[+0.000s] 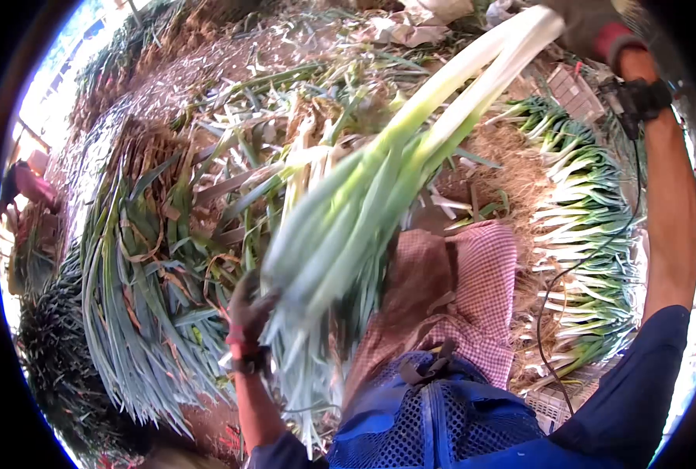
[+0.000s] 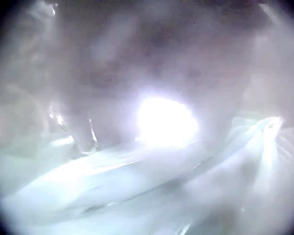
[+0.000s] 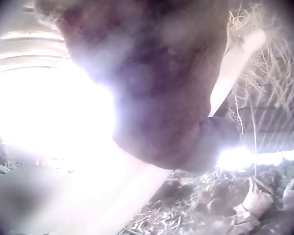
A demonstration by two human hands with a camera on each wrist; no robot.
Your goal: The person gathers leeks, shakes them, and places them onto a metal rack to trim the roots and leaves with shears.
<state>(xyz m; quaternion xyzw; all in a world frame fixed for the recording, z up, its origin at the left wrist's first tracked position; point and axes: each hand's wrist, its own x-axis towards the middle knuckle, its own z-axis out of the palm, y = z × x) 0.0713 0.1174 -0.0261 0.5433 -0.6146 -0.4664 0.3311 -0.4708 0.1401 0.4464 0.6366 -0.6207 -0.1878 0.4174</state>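
Two long green onions slant across the head view, white stems at upper right and leaves blurred toward lower left. My gloved right hand grips them by the white ends at the top edge. In the right wrist view the dark glove wraps the stems, and a white root end with stringy roots sticks out beyond it. My gloved left hand is beside the leaf tips, thumb and fingers apart. Pale leaves lie right under the left glove in the hazy left wrist view.
A large heap of untrimmed green onions spreads on the left. On the right, cleaned green onions lie in a long row, roots inward. Loose leaf scraps cover the ground ahead. A checked cloth drapes my lap, and a black cable hangs at right.
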